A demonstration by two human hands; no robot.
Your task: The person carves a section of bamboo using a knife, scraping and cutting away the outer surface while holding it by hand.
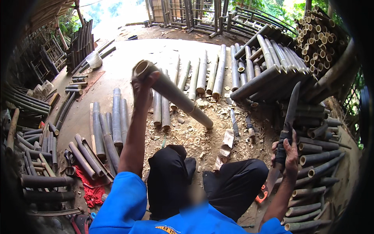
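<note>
My left hand (145, 84) grips a thick bamboo pole (177, 100) near its upper, hollow end. The pole slants down to the right, its lower end over the wood chips (183, 140) in front of my knees. On the right, my right hand (287, 154) is wrapped round the black-bound handle of a machete (291, 105), whose long dark blade points up. Just below that hand lies a saw with an orange handle (262, 194), partly hidden by my knee. A knife (234, 121) rests among the chips farther ahead.
Cut bamboo poles (201, 76) lie in a row ahead, beside a bamboo stack (269, 58). More bamboo pieces (319, 158) are piled at my right, and others (97, 128) lie at my left near a red cloth (90, 191). A whitish container (94, 60) stands far left.
</note>
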